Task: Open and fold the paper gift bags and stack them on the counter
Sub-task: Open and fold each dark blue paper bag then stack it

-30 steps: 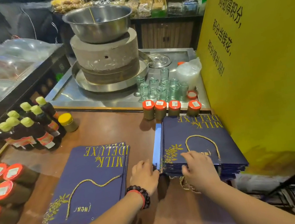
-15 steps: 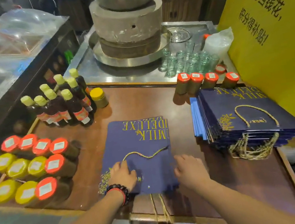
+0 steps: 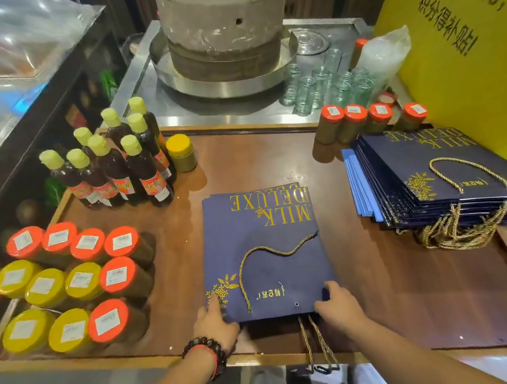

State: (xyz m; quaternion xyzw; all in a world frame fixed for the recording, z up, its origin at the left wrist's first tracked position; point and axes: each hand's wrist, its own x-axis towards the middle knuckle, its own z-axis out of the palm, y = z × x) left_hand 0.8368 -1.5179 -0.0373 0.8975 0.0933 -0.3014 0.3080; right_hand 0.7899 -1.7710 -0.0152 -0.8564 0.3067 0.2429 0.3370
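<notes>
— What had changed since half a second earlier?
— Both hands had slid back to the near edge of the flat navy paper gift bags with gold lettering in the middle of the brown wooden counter. Earlier they rested further up on the top bag.

— And the hands?
— The left hand, with a dark bead bracelet at the wrist, gripped the near left corner, fingers on top. The right hand gripped the near right corner, thumb over the edge. Gold cord handles hung off the counter between them.

— Around them?
— On the left lay jars with orange and yellow lids, with yellow-capped dark bottles standing behind. A grey stone mill stood at the back. On the right sat a taller stack of navy bags, well apart, beside a yellow sign board.
</notes>
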